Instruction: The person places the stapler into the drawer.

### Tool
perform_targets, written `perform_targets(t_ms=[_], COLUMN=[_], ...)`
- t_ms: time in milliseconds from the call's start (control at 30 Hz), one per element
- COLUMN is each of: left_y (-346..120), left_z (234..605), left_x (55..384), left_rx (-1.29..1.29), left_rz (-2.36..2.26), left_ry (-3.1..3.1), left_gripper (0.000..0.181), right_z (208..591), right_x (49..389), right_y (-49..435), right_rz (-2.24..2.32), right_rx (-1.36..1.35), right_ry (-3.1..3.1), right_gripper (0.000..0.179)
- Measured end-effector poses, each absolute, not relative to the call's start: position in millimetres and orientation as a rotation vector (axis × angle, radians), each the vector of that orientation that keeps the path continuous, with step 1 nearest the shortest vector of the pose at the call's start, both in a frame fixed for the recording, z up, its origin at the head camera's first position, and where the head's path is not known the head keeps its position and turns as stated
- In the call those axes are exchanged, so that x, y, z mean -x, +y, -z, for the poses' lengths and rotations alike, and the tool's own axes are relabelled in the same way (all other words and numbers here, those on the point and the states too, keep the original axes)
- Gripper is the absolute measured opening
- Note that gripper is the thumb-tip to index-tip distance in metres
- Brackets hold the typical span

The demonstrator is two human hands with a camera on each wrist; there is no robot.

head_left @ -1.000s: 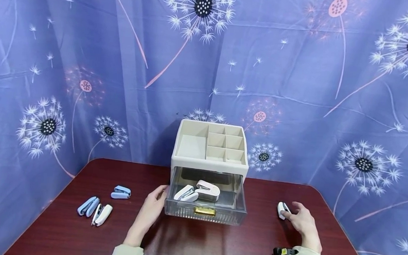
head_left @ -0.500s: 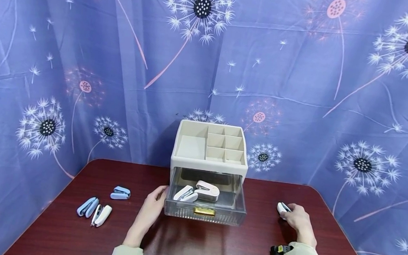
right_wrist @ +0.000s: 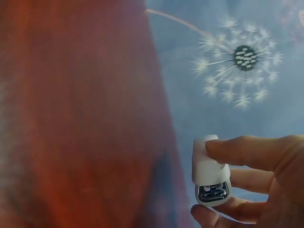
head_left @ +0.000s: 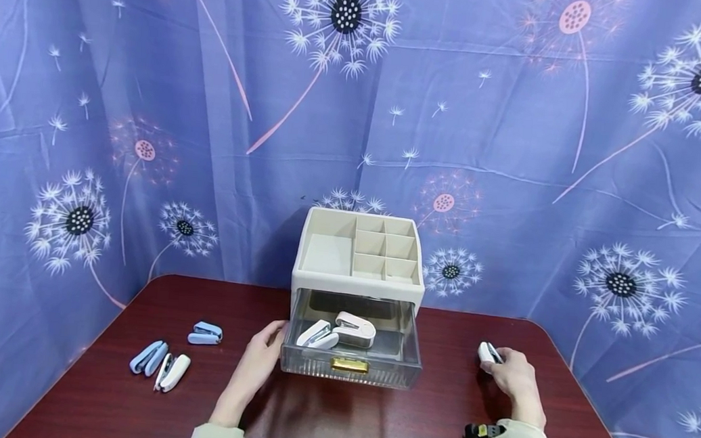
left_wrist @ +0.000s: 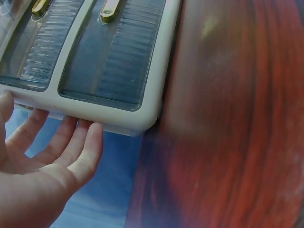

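My right hand (head_left: 515,376) grips a small white stapler (right_wrist: 208,164) between thumb and fingers, over the right part of the table; its metal end faces the right wrist camera. At the middle, my left hand (head_left: 257,355) rests its fingertips against the side of a white desk organizer (left_wrist: 109,114), fingers fairly straight. The organizer's upper clear drawer (head_left: 389,371), with a gold handle, is pulled out. Inside it lie two white staplers, one (head_left: 318,335) at the left and another (head_left: 355,330) beside it.
On the table's left lie a blue stapler (head_left: 205,333), a second blue stapler (head_left: 148,357) and a white stapler (head_left: 172,373). The organizer's top has several open compartments (head_left: 328,253). A blue dandelion-print curtain (head_left: 255,192) hangs behind the dark red table (head_left: 434,415).
My right hand has closed its fingers around the white stapler at the right and shifted slightly. The left hand stays at the organizer's side.
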State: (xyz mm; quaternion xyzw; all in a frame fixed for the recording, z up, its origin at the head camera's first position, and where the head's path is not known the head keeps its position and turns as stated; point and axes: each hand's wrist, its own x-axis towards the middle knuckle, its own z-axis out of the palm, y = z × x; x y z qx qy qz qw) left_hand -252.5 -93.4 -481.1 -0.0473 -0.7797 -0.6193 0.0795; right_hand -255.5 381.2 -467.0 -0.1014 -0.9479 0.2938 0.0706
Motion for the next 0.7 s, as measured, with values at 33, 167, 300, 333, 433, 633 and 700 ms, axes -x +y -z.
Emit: perform_targets(t_ms=[33, 167, 300, 333, 433, 633, 700], left_y=[-93, -94, -94, -94, -94, -91, -90], left_z=[481, 481, 482, 481, 476, 449, 445], left_x=[252, 252, 253, 253, 250, 233, 229], left_rx=[0.144, 0.146, 0.152, 0.155, 0.157, 0.167, 0.161], left_rz=[1.853, 1.843, 1.85, 1.853, 1.864, 1.856, 1.854], left_ry=[-2.332, -2.339, -2.338, -2.336, -2.338, -2.352, -2.357], left_gripper=[0.037, 0.038, 0.037, 0.036, 0.034, 0.031, 0.031], right_z=[464, 450, 434, 430, 417, 395, 389], right_x=[254, 249, 241, 238, 230, 216, 213], right_y=[381, 378, 374, 373, 369, 359, 355], right_rz=[-0.879, -0.849, -0.838, -0.836, -0.835, -0.782, -0.765], right_rx=[0.295, 0.268, 0.266, 0.264, 0.256, 0.172, 0.141], right_ry=[-2.838, -2.788, -2.741, -2.729, -2.688, -2.586, -2.554], right_gripper=[0.045, 0.048, 0.051, 0.051, 0.05, 0.05, 0.05])
